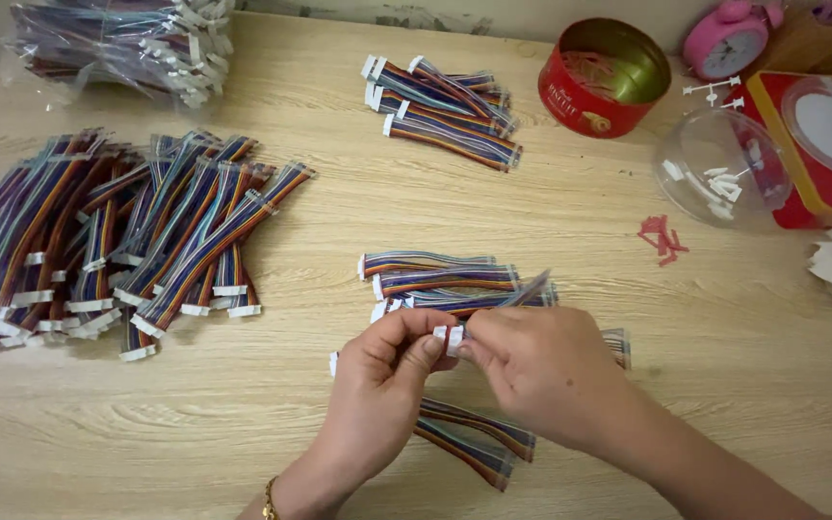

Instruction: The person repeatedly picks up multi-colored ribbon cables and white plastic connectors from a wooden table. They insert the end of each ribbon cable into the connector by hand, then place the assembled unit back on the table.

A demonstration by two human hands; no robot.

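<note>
My left hand and right hand pinch a ribbon cable's white connector together above the desk.

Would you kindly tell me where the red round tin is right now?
In the head view, the red round tin stands open at the far right of the wooden table, between a small cable bundle and the pink alarm clock.

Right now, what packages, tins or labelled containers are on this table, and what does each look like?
Round tin: far side, right of centre; red wall with gold lettering and a small picture, gold inside, open, tilted.
Plastic bag: far left corner; clear, crinkled, full of multicoloured ribbon cables.
Clear round tub: right side, lying on its side; holds small white parts.
Red box: right edge; red with yellow trim, a clear round lid on it.
No screens or signs.
</note>
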